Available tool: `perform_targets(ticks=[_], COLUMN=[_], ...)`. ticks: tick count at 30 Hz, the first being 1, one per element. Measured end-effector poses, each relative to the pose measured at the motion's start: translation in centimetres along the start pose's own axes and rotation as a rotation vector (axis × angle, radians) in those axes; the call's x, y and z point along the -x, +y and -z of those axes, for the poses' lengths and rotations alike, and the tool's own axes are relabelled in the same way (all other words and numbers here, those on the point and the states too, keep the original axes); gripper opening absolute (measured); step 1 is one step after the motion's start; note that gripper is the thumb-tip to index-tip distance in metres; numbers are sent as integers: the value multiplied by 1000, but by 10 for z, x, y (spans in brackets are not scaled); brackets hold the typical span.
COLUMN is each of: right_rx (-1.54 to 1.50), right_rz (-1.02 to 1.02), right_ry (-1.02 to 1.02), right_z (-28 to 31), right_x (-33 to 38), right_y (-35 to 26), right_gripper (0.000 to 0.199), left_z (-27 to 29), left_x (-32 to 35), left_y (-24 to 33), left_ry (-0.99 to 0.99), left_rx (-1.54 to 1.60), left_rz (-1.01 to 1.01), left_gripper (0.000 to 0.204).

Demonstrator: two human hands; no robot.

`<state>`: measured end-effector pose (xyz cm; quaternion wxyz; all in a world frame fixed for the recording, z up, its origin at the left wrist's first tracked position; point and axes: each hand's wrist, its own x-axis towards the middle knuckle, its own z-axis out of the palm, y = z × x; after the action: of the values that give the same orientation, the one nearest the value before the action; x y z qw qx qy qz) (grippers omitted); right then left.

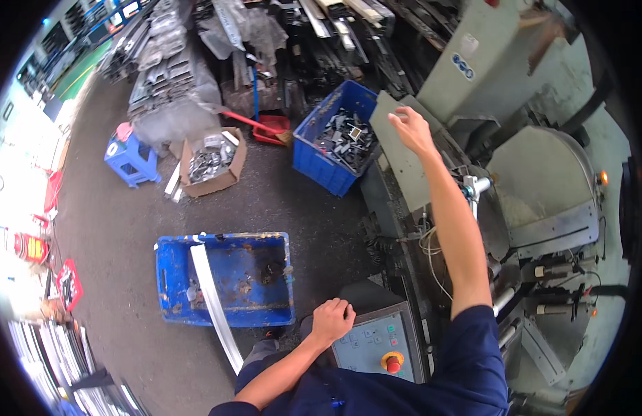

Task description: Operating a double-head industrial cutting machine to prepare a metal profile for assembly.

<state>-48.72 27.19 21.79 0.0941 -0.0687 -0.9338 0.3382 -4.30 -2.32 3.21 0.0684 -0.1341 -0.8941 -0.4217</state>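
Note:
My right hand (pixel 412 132) reaches far forward over a flat grey metal plate (pixel 404 163) on the machine. Its fingers are apart and slightly bent, with nothing seen between them; whether it touches the plate I cannot tell. My left hand (pixel 332 320) rests at the upper left corner of the control panel (pixel 369 336), fingers curled in, and no object shows in it. On that panel sit small buttons and a red emergency stop knob (pixel 392 363) with a yellow ring.
A blue bin (pixel 324 170) of metal offcuts stands beside the plate. Left of me lies a blue crate (pixel 227 320) with a long silver profile (pixel 213 298) across it. A carton of scraps (pixel 217 182), a blue stool (pixel 132 159) and a red dustpan (pixel 271 130) stand farther off.

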Motion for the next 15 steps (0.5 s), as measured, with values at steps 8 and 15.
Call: perform_targets(ticks=[8,15], right_rx=[-456,-739], right_rz=[-128,-791], right_ry=[-338,662], right_z=[60,25], right_x=[391,755], right_y=[-14,-26], right_gripper=[42,31], left_z=[5,-14], left_x=[9,21], left_y=[7,-20], left_ry=[-142,-198], left_rx=[62,59], left_rz=[1,1], left_gripper=[22,32])
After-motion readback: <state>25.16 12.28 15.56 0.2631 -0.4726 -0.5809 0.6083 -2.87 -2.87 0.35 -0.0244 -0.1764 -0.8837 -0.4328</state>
